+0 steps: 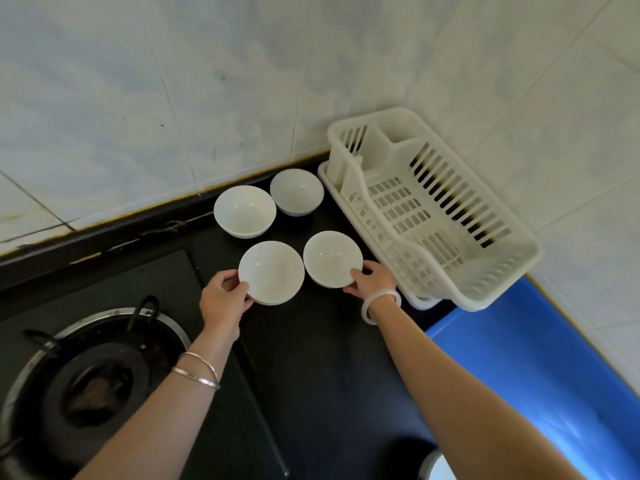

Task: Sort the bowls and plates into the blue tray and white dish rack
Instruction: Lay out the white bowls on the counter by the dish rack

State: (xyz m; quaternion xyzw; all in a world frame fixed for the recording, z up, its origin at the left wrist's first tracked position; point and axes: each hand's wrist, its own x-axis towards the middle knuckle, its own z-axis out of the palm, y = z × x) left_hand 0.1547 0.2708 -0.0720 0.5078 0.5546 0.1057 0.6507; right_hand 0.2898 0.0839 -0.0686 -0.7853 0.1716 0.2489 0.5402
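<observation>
Several white bowls stand on the black counter. My left hand (225, 296) grips the rim of the near left bowl (272, 271). My right hand (372, 280) grips the rim of the near right bowl (332, 258). Behind them sit a far left bowl (244, 210) and a far right bowl (296, 191), untouched. The white dish rack (491, 282) stands empty to the right, against the tiled wall. The blue tray (519, 358) lies in front of the rack, at my right forearm's side.
A gas burner with a black pan support (93, 368) fills the lower left. The tiled wall (207, 81) runs behind the counter and along the right. A round white object (436, 465) shows at the bottom edge.
</observation>
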